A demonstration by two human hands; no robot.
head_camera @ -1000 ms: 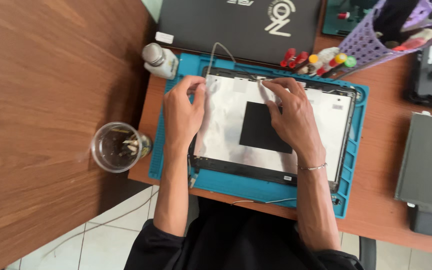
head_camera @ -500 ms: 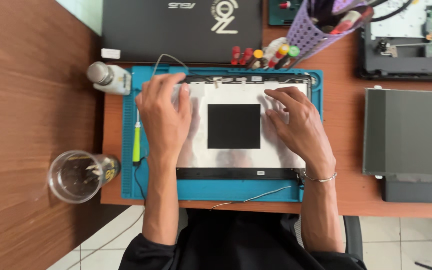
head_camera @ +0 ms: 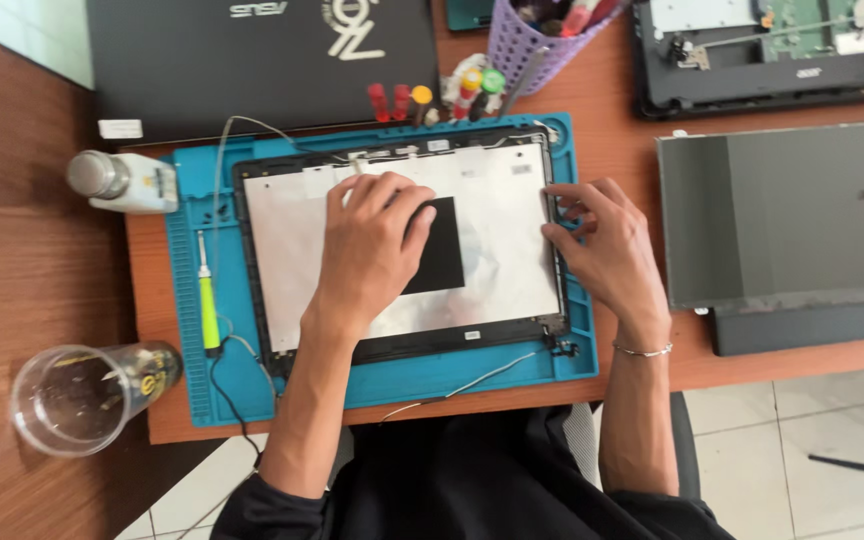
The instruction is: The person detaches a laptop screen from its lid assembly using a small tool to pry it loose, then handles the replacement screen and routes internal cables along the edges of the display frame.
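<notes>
A laptop lid shell (head_camera: 512, 200) with a silvery foil lining and a black square patch (head_camera: 442, 262) lies open-side up on a blue work mat (head_camera: 184, 200). My left hand (head_camera: 367, 250) rests flat on the foil near the middle, fingers spread, partly over the black patch. My right hand (head_camera: 602, 245) sits at the shell's right edge, fingertips touching the black frame. Neither hand holds anything.
A green-handled screwdriver (head_camera: 208, 305) lies on the mat's left side. A white bottle (head_camera: 122, 182) and a clear cup (head_camera: 82, 395) stand to the left. A closed black laptop (head_camera: 262, 60), a purple tool basket (head_camera: 537, 40), a grey screen panel (head_camera: 787, 215) and an opened laptop base (head_camera: 772, 50) surround the mat.
My left hand slid from the shell's upper left to its middle. My right hand moved from the top of the foil out to the right edge. The view shifted.
</notes>
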